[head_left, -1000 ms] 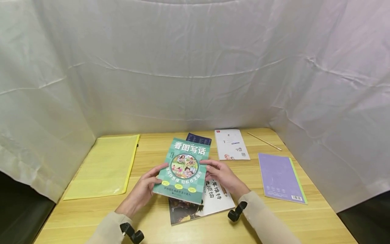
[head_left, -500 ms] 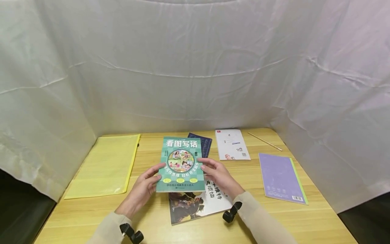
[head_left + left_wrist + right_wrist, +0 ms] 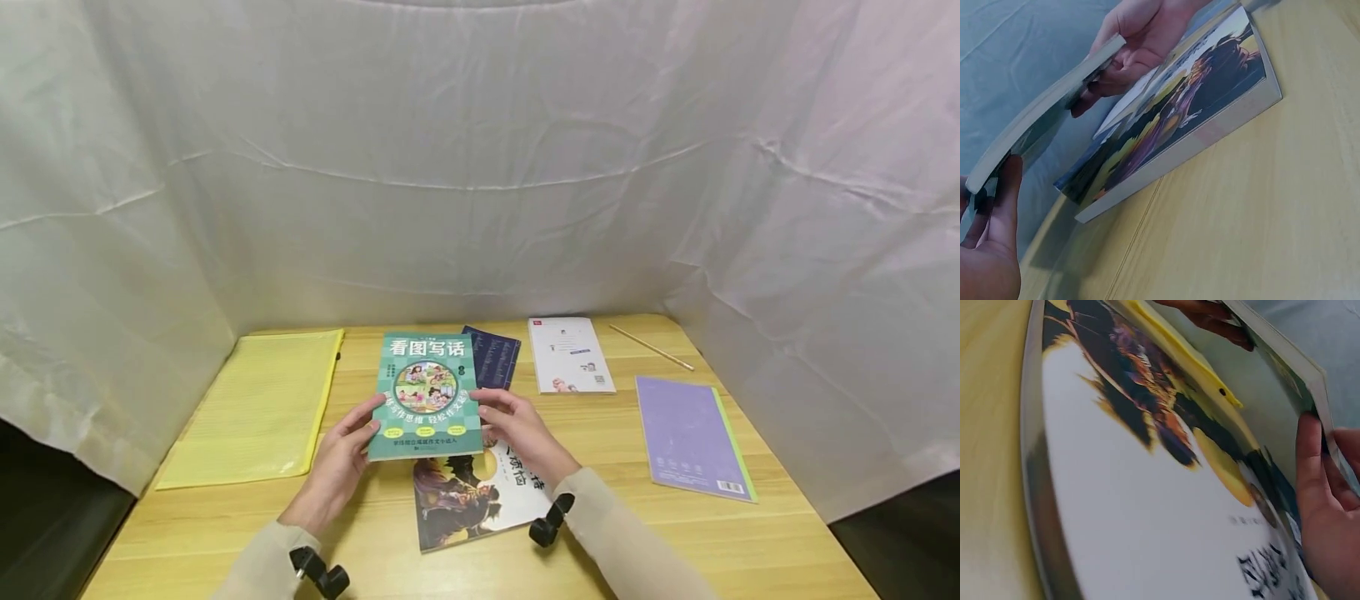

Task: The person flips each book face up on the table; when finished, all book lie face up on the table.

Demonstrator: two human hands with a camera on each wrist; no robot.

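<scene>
Both hands hold a green picture-cover book [image 3: 426,396] above the wooden table [image 3: 225,533]. My left hand [image 3: 341,454] grips its left edge, thumb on the cover. My right hand [image 3: 517,429] grips its right edge. The wrist views show the book's edge [image 3: 1041,119] lifted clear of a white book with a dark illustrated cover [image 3: 472,496] lying flat beneath; that book [image 3: 1147,487] fills the right wrist view. A dark blue book [image 3: 495,358] lies partly hidden behind the green one.
A yellow mesh zip pouch [image 3: 258,408] lies at the left. A white booklet [image 3: 570,354], a thin wooden stick [image 3: 651,347] and a purple notebook [image 3: 690,437] lie at the right. White cloth walls surround the table.
The green book, held by both hands, has moved left and away from me, uncovering more of the illustrated book beneath. The grips look unchanged.
</scene>
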